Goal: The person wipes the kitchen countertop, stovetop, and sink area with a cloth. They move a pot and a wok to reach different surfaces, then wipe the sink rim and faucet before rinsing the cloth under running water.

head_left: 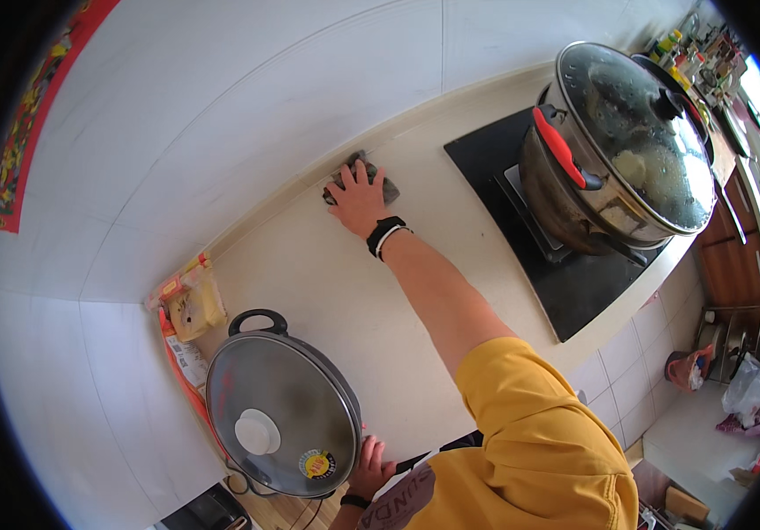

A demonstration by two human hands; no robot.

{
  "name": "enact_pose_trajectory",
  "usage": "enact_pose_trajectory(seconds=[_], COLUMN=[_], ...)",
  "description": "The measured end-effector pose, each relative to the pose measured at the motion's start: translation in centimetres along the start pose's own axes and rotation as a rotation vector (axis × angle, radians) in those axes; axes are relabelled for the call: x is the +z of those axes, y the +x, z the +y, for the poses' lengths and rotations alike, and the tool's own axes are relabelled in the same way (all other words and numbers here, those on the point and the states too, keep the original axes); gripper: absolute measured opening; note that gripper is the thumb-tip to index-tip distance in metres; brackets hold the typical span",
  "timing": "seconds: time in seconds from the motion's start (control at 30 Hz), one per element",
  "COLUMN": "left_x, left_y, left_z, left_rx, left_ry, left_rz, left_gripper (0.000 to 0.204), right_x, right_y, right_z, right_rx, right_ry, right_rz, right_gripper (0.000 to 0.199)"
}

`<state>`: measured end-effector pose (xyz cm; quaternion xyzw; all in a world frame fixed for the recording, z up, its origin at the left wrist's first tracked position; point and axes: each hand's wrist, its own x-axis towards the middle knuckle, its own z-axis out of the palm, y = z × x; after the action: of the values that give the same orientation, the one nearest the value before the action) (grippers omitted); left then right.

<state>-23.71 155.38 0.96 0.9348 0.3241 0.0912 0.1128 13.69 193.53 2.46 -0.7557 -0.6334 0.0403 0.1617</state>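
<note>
My right hand presses a dark grey cloth against the counter close to the wall, its fingers spread over the bunched fabric and gripping it. From the lower right my right arm reaches across in a yellow sleeve. At the counter's front edge rests my left hand, fingers apart and nothing seen in them, right beside an electric pan. That pan has a glass lid with a white knob. Part of the left hand is hidden by my shirt.
A large steamer pot with a steamed-up glass lid and red handle sits on a black cooktop to the right. Packaged items lean in the left corner. Bottles crowd the far right. A bin stands on the tiled floor.
</note>
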Motion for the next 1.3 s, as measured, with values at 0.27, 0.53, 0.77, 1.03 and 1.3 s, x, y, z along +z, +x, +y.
enact_pose_trajectory(seconds=[0.27,0.53,0.77,1.03,1.3], left_x=[-0.1,-1.0,-0.3,-0.7,-0.8], left_y=[0.4,1.0,0.9,1.2,1.2], left_z=[0.1,0.6,0.2,0.5,0.9], left_rx=[0.019,0.010,0.054,0.064,0.035], left_ry=[0.008,0.058,0.041,0.033,0.069], left_rz=[0.053,0.032,0.118,0.111,0.097], left_gripper=[0.049,0.049,0.048,0.049,0.049], right_x=[-1.0,-5.0,-11.1,-5.8,-7.0], right_y=[-1.2,-15.5,-21.1,-7.9,-16.0], right_z=[7.9,12.9,11.1,15.5,9.1], right_rx=[0.164,0.001,0.133,0.460,0.386], right_ry=[-0.286,-0.276,-0.284,-0.373,-0.947], right_rz=[0.104,0.312,0.163,0.184,-0.209], right_gripper=[0.035,0.019,0.012,0.020,0.033])
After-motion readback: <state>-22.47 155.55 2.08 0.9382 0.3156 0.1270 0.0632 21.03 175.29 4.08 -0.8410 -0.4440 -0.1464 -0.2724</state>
